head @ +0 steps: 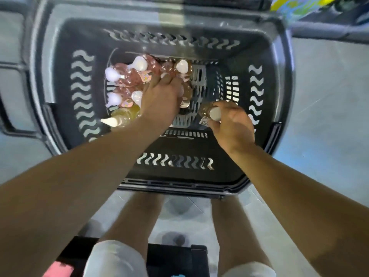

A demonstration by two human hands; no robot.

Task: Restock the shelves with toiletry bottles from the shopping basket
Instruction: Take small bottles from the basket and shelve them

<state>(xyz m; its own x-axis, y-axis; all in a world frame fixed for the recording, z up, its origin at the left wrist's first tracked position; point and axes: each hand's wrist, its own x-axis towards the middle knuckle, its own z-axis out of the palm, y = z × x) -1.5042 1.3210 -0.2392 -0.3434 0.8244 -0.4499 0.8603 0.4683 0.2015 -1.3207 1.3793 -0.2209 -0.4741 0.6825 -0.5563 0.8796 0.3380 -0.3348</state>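
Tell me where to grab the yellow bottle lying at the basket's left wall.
Grip the yellow bottle around its amber body, coming from above. It lies tilted, its white cap pointing toward the basket wall, so the body is the broader, more exposed part.

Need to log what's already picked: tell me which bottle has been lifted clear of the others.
The clear amber bottle with the white cap, gripped in the right hand. It sits apart at the dark plastic basket's right side; the rest cluster at the left.
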